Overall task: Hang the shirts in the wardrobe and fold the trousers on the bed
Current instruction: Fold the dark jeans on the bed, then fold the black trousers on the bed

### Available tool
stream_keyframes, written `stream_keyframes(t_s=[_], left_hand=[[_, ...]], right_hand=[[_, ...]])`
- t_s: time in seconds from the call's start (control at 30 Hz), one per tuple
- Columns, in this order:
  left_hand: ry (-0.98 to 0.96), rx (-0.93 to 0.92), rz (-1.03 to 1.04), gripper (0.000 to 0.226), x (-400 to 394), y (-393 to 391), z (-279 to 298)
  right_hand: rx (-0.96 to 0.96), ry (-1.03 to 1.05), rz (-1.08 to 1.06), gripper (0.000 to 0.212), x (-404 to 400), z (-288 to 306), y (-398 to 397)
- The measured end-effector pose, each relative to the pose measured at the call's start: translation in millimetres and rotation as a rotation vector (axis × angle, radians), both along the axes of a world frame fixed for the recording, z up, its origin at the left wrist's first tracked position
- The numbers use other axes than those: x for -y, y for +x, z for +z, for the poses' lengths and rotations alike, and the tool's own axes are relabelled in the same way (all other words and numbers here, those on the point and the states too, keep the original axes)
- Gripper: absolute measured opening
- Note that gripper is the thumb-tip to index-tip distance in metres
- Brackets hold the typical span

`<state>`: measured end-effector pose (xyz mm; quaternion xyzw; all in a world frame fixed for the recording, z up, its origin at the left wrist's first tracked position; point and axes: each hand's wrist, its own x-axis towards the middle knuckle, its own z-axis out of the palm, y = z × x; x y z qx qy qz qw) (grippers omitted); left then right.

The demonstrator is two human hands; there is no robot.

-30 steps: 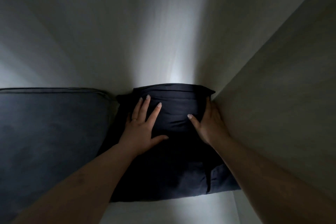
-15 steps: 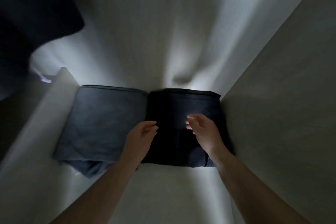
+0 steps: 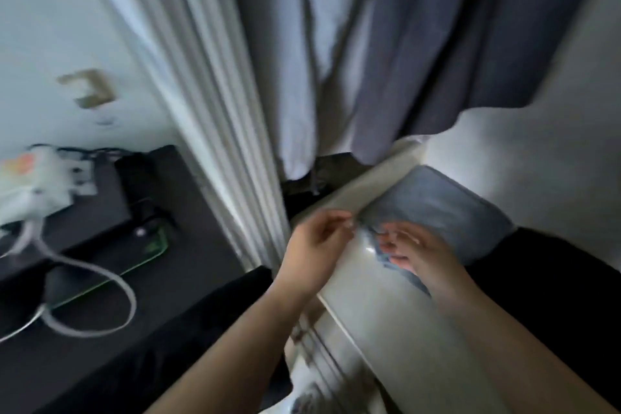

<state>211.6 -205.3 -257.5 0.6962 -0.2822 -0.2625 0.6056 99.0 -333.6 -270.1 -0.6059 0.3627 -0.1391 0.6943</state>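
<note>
The picture is blurred by motion. Folded blue-grey trousers (image 3: pixel 437 212) lie on a white wardrobe shelf (image 3: pixel 379 306), with folded black trousers (image 3: pixel 554 282) to their right. My left hand (image 3: pixel 316 245) hovers over the shelf's left edge, fingers loosely curled and holding nothing. My right hand (image 3: pixel 415 255) hangs relaxed and empty above the near corner of the blue-grey trousers. Above the shelf hang a pale shirt (image 3: pixel 295 60) and a dark blue-grey shirt (image 3: pixel 453 44).
A white ribbed wardrobe panel (image 3: pixel 218 111) stands left of the hanging shirts. Further left, a black side table (image 3: pixel 111 279) carries a white cable (image 3: pixel 100 279), a white plug block (image 3: pixel 47 178) and a phone (image 3: pixel 151 245). A white wall is behind it.
Both hands lifted off the black trousers and drew back towards me. My view swung left, bringing the hanging shirts, the wardrobe panel and the side table into sight.
</note>
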Motion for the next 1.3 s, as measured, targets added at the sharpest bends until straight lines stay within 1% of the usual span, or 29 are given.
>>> stream_keyframes(t_s=[0.07, 0.1, 0.13, 0.23, 0.37, 0.4, 0.47, 0.53, 0.6, 0.63, 0.67, 0.7, 0.77, 0.8, 0.87, 0.9, 0.97, 1.07, 1.17, 1.23, 1.3], left_hand=[[-0.002, 0.047, 0.086, 0.007, -49, 11, 15], [0.003, 0.074, 0.158, 0.005, -80, 15, 22], [0.005, 0.090, 0.203, 0.009, -107, 18, 30], [0.003, 0.107, 0.313, 0.009, -179, 21, 44], [0.074, 0.125, 0.485, 0.011, -270, 10, 51], [0.124, 0.136, 0.535, 0.012, -292, -6, 57], [0.263, 0.207, 0.575, 0.016, -331, 5, 41], [0.510, 0.338, 0.549, 0.018, -366, 17, 26], [0.759, 0.416, 0.497, 0.024, -398, 27, 13], [0.843, 0.407, 0.483, 0.028, -411, 29, 9], [0.897, 0.372, 0.470, 0.033, -423, 32, 5], [0.943, 0.334, 0.434, 0.037, -435, 35, 3], [0.993, 0.302, 0.300, 0.038, -453, 41, 2], [0.975, 0.300, 0.233, 0.037, -458, 42, 1], [0.904, 0.301, 0.159, 0.031, -467, 44, 0], [0.855, 0.301, 0.162, 0.028, -470, 45, -1], [0.761, 0.320, 0.197, 0.025, -473, 45, -5], [0.663, 0.429, 0.315, 0.020, -471, 41, -12], [0.623, 0.561, 0.463, 0.010, -465, 35, -14], [0.597, 0.582, 0.550, 0.008, -463, 30, -9], [0.559, 0.593, 0.643, 0.009, -464, 25, -1]], right_hand=[[0.035, -0.026, 0.125, 0.016, -34, 6, 19], [0.049, -0.037, 0.202, 0.017, -56, 11, 29], [0.062, -0.052, 0.263, 0.018, -73, 12, 38], [0.072, -0.104, 0.440, 0.019, -117, 21, 59], [0.085, -0.332, 0.655, 0.019, -157, 28, 71], [0.062, -0.421, 0.693, 0.019, -164, 36, 60], [0.020, -0.552, 0.750, 0.016, -172, 21, 80], [-0.060, -0.717, 0.812, 0.012, -181, 11, 98], [-0.215, -0.880, 0.846, 0.033, -187, -2, 112], [-0.301, -0.930, 0.857, 0.044, -188, -6, 115], [-0.374, -0.935, 0.867, 0.053, -188, -8, 118], [-0.426, -0.897, 0.879, 0.059, -189, -9, 121], [-0.450, -0.806, 0.941, 0.060, -192, -8, 125], [-0.432, -0.790, 0.998, 0.056, -194, -7, 125], [-0.355, -0.810, 1.070, 0.039, -201, -7, 125], [-0.302, -0.826, 1.062, 0.028, -203, -8, 125], [-0.211, -0.814, 0.960, 0.017, -208, -14, 122], [-0.138, -0.902, 0.738, 0.014, -222, -18, 118], [-0.026, -1.011, 0.570, 0.012, -243, -9, 114], [0.047, -1.005, 0.484, 0.010, -257, 4, 110], [0.130, -0.953, 0.465, 0.006, -271, 21, 106]])
